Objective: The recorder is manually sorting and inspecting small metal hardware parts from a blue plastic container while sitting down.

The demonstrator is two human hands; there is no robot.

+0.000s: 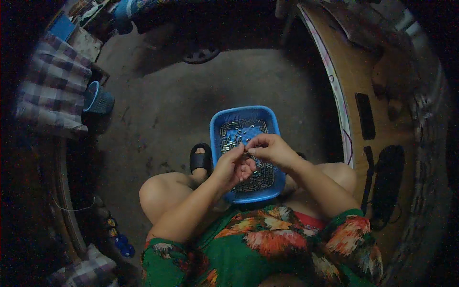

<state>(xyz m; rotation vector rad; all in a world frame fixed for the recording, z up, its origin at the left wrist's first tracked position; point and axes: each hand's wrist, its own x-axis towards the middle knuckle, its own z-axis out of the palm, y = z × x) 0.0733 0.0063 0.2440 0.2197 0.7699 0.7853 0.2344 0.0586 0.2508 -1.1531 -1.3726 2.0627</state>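
Observation:
A blue plastic basket (215, 123) sits low between my knees. Many small shiny metal cylinders (260, 178) cover much of its bottom, and blue mesh shows through at the middle. Over the basket, my left hand (233, 168) is turned partly palm up, its fingers curled and its thumb reaching toward the other hand. My right hand (273, 149) meets it from the right, thumb and forefinger pinched together. Where the fingertips of both hands meet there seems to be a tiny dark piece, too small to name.
A wooden table (377, 95) with dark flat objects runs along the right. At the left stand a blue mesh bin (99, 99) and a checked cloth (57, 86). A dark round base (201, 55) rests on the far floor. Blue round items (124, 246) lie at the lower left.

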